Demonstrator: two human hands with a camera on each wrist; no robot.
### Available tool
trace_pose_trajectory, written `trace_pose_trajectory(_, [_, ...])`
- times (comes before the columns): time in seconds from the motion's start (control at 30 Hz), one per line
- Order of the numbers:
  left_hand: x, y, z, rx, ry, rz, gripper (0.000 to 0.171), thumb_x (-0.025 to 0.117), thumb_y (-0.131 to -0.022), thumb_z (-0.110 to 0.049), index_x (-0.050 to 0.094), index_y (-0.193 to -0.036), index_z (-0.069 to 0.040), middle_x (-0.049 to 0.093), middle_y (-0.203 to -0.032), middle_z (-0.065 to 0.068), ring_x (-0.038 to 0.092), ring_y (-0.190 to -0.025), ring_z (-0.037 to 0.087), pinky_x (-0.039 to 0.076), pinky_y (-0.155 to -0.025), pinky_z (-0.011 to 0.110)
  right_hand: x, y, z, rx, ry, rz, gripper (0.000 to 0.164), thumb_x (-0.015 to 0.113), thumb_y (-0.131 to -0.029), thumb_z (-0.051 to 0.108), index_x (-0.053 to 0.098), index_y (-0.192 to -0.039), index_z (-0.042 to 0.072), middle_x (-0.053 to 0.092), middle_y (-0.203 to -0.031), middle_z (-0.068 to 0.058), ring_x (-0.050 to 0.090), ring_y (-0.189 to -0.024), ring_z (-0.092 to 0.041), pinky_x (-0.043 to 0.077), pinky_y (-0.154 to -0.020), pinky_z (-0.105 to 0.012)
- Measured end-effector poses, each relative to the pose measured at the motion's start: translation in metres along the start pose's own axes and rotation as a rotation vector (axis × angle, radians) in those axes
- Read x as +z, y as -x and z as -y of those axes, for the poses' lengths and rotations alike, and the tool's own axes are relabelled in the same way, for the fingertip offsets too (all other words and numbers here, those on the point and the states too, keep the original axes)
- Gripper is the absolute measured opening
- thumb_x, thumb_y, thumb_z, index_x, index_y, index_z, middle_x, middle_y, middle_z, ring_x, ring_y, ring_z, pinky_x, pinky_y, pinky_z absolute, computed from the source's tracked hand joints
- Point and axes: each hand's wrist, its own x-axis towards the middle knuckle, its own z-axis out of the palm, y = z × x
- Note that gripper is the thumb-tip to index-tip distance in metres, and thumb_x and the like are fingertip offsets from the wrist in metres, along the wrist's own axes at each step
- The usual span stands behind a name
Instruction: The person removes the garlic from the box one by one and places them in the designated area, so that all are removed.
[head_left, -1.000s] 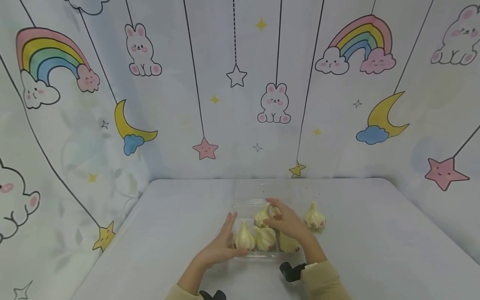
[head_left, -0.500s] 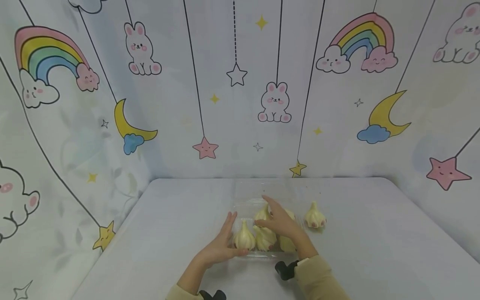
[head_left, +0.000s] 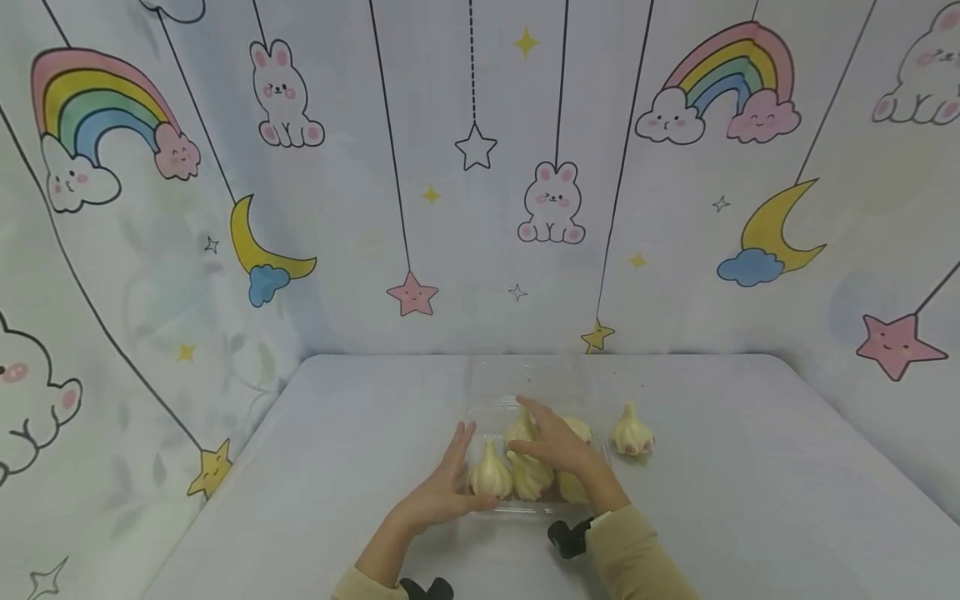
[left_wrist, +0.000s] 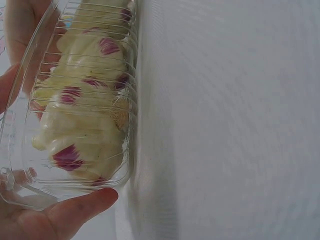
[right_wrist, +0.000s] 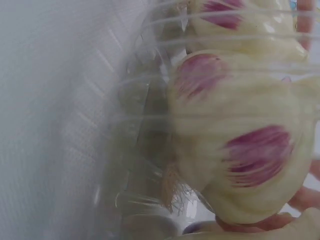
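Note:
Several pale garlic bulbs (head_left: pixel 490 475) sit in a clear plastic clamshell box (head_left: pixel 517 510). My left hand (head_left: pixel 431 498) lies along the box's left end, its fingers straight up the side and its thumb at the front corner. In the left wrist view that thumb (left_wrist: pixel 87 207) is right at the box's lower end. Over the bulbs hovers my right hand (head_left: pixel 558 446), index finger stretched toward the back and thumb apart, close around a rear bulb (head_left: pixel 522 427). The right wrist view shows a purple-patched bulb (right_wrist: pixel 240 140) through the ribbed wall, partly hiding the right fingers.
Another garlic bulb (head_left: pixel 632 432) stands on the white table (head_left: pixel 720 467), right of the box. The box's clear lid (head_left: pixel 495 377) lies folded back behind it. A patterned cloth backdrop (head_left: pixel 480 217) rises beyond the table.
My right hand has shifted left and back from the right rear bulb, uncovering it in the box, toward the neighbouring rear bulb. My left hand stays at the box.

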Motion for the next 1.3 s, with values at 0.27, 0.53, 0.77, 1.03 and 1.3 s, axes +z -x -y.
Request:
trace_pose_trajectory(0.27, [0.0, 0.0, -0.001, 0.006, -0.002, 0.005, 0.105, 0.073, -0.078, -0.023, -0.005, -0.147, -0.016, -0.016, -0.149, 0.02, 0.011, -0.129, 0.054, 0.015, -0.097, 0.069, -0.001, -0.007, -0.003, 0.06, -0.011, 0.053, 0.067, 0.068, -0.082, 0.024, 0.037, -0.139, 0.007, 0.041, -0.136, -0.021, 0.037, -0.124, -0.04, 0.033, -0.096, -0.058])
trace_pose_trajectory(0.53, [0.0, 0.001, -0.002, 0.008, 0.026, 0.012, 0.105, 0.072, -0.078, -0.021, -0.006, -0.147, -0.016, -0.017, -0.149, 0.021, 0.012, -0.128, 0.055, 0.016, -0.096, 0.069, -0.001, -0.012, -0.01, 0.042, -0.125, 0.078, 0.067, 0.071, -0.08, 0.017, 0.037, -0.138, 0.009, 0.041, -0.133, -0.026, 0.041, -0.116, -0.049, 0.042, -0.087, -0.057])
trace_pose_trajectory(0.77, [0.0, 0.001, -0.002, 0.006, 0.019, 0.01, 0.105, 0.073, -0.078, -0.022, -0.005, -0.147, -0.016, -0.017, -0.149, 0.02, 0.013, -0.129, 0.054, 0.016, -0.098, 0.068, 0.001, -0.014, -0.013, 0.03, -0.145, 0.048, 0.067, 0.074, -0.076, 0.012, 0.041, -0.133, 0.008, 0.044, -0.129, -0.025, 0.047, -0.11, -0.046, 0.045, -0.086, -0.052])
trace_pose_trajectory(1.03, [0.0, 0.001, -0.002, 0.009, 0.021, 0.013, 0.105, 0.073, -0.077, -0.023, -0.005, -0.147, -0.016, -0.017, -0.149, 0.02, 0.015, -0.128, 0.055, 0.019, -0.096, 0.068, 0.003, -0.014, -0.009, 0.014, -0.108, -0.013, 0.067, 0.076, -0.073, 0.008, 0.042, -0.131, 0.008, 0.045, -0.128, -0.026, 0.048, -0.108, -0.047, 0.044, -0.085, -0.054])
trace_pose_trajectory(1.3, [-0.001, 0.0, -0.002, -0.007, 0.023, 0.019, 0.104, 0.072, -0.078, -0.024, -0.005, -0.148, -0.019, -0.017, -0.149, 0.019, 0.016, -0.127, 0.055, 0.022, -0.096, 0.067, 0.001, -0.014, -0.003, 0.02, -0.096, -0.108, 0.067, 0.076, -0.072, 0.005, 0.043, -0.13, 0.013, 0.05, -0.125, -0.024, 0.052, -0.107, -0.044, 0.048, -0.081, -0.051])
